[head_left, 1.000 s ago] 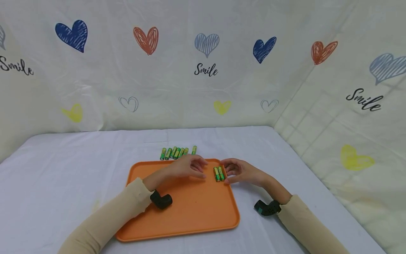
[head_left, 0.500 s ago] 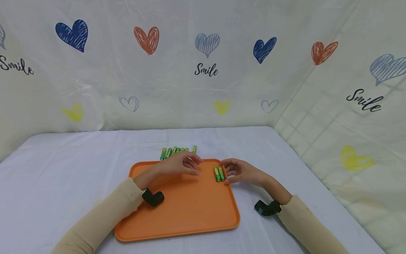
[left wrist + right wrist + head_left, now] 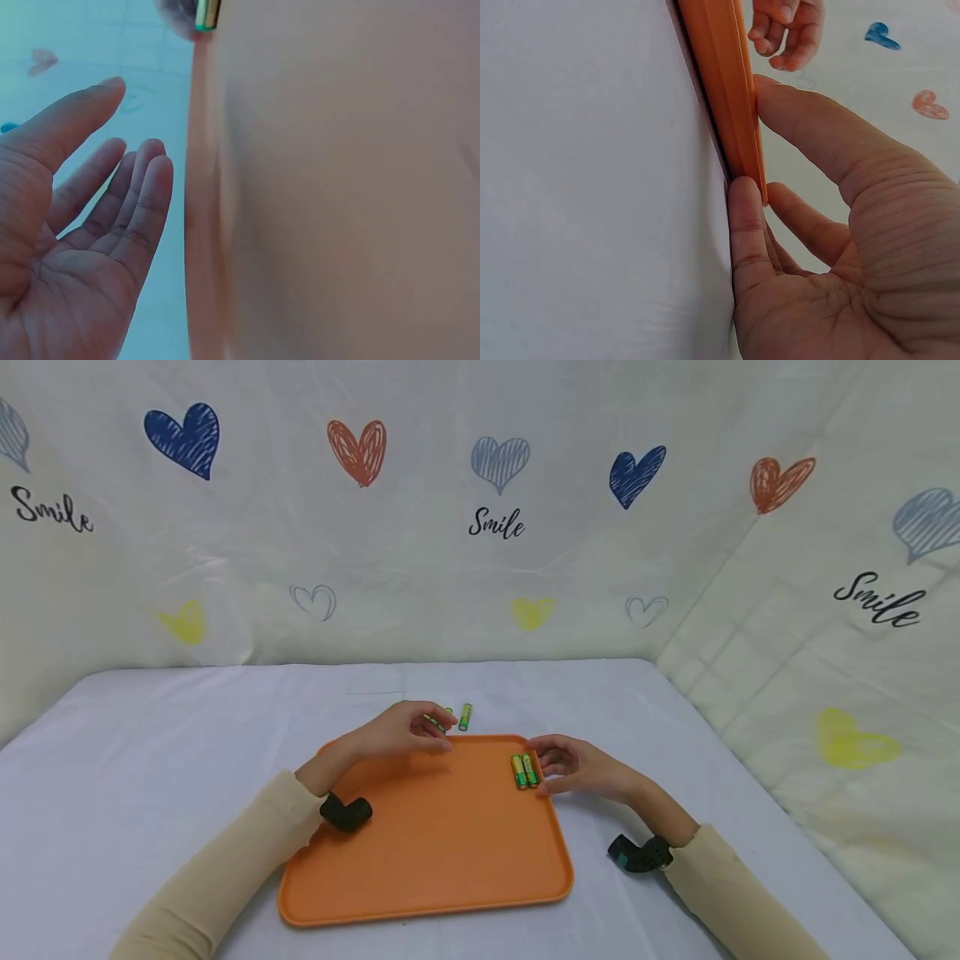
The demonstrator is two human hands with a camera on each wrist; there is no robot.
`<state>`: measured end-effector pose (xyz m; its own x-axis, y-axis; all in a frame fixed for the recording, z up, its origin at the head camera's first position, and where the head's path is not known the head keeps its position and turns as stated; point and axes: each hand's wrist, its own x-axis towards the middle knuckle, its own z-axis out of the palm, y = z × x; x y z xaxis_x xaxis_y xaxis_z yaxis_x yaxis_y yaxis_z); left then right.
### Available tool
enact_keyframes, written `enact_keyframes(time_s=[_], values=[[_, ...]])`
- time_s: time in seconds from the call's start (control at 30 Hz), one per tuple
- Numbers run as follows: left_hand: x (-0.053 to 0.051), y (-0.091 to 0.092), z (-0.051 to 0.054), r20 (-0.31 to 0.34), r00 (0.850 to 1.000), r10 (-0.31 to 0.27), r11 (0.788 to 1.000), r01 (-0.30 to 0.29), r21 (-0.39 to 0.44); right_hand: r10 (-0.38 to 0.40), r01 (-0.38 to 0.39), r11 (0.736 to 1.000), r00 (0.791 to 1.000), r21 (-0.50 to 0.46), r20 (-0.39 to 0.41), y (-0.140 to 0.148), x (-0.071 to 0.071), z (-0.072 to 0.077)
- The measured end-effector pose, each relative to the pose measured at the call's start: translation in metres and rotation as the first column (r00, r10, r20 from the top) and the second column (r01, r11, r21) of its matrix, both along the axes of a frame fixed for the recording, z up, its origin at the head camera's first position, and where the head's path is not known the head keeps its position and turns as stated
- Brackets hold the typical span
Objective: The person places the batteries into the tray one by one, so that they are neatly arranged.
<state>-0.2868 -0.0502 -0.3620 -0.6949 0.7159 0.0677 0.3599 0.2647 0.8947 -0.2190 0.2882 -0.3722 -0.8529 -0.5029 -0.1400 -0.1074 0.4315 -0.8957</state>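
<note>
In the head view, my left hand (image 3: 401, 728) hovers over the back rim of the orange tray (image 3: 450, 860), thumb and fingers apart, holding nothing. It hides most of the green-and-yellow batteries behind the tray; one battery (image 3: 466, 717) shows fully to its right. Two batteries (image 3: 525, 771) lie side by side inside the tray's back right corner. Beside them my right hand (image 3: 592, 770) rests its thumb and fingertips against the right rim. The right wrist view shows these fingers touching the tray's edge (image 3: 724, 82); the left wrist view shows my left hand (image 3: 90, 240) empty.
A white cloth (image 3: 187, 735) covers the table around the tray. Behind stands a pale backdrop (image 3: 420, 552) with printed hearts and words. Dark wrist devices are worn on both arms, the left one (image 3: 346, 812) above the tray.
My left hand has moved left and back, from near the two batteries in the tray to the row behind it. My right hand has stayed at the rim. The head view has shifted slightly.
</note>
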Motion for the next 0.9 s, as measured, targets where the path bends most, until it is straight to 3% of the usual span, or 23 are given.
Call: enact_keyframes(time_s=[0.27,0.7,0.9], values=[[-0.011,-0.016,0.0,-0.097,0.992,0.079,0.996,-0.084,-0.044,0.003,-0.003,1.0,1.0,-0.013,0.003,0.001,0.001,0.001],[-0.022,-0.043,-0.002,-0.183,0.973,0.139,0.988,-0.149,-0.041,0.005,-0.005,1.0,1.0,-0.014,0.011,0.002,0.001,0.002],[-0.026,-0.052,-0.008,-0.208,0.964,0.168,0.981,-0.183,-0.059,0.006,-0.005,1.0,1.0,-0.021,0.014,0.002,0.001,0.0]])
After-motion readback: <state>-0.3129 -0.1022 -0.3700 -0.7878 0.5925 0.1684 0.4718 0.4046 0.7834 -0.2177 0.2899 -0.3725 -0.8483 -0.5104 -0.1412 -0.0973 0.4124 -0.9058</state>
